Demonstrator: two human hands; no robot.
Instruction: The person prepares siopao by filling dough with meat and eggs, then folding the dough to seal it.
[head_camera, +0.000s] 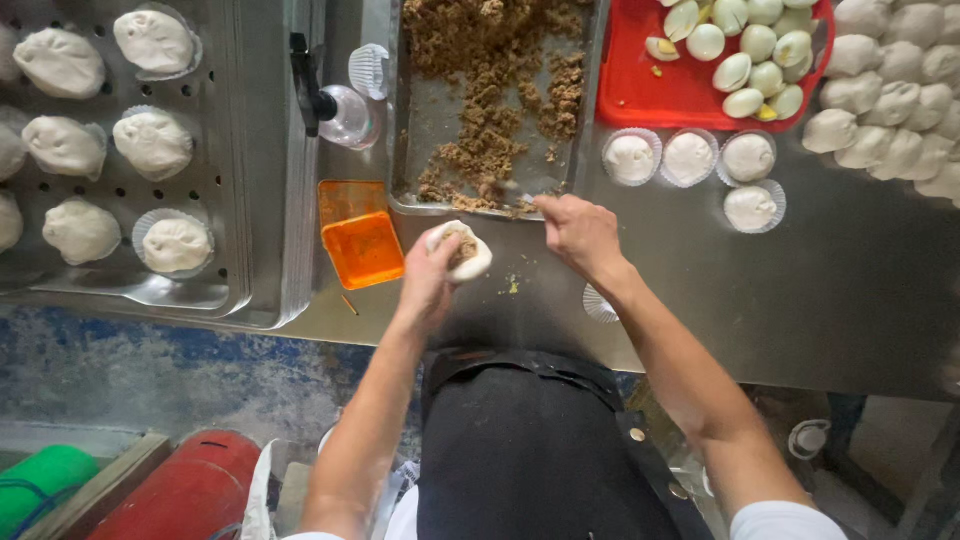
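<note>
The steel table is taking up most of the view, running from nine o'clock across to three. At ten o'clock the perforated steaming tray is sitting with finished buns in paper cups. At twelve o'clock the shallow metal pan is holding the crumbly brown filling. At one o'clock the red tray is carrying halved boiled eggs, and at two o'clock a heap of plain dough balls is waiting. Just below the red tray, four filled cups are standing in a loose cluster. At eleven o'clock from the hands, the orange plastic tub is resting near the table edge.

The left hand is cupping the open dough round, fingers curled under it, with a bit of brown filling already sitting in the hollow. It is being held just above the table, dead centre, right below the pan's near rim. The right hand is closed narrowly around something thin at the pan's edge, possibly a small spoon or scraper, though I cannot quite make it out.

To do this step well, I would say the cupping hand should be keeping the dough's rim clean and upright, the filling packed low in the middle, so the edges will pinch together without grease spoiling the seal.
</note>
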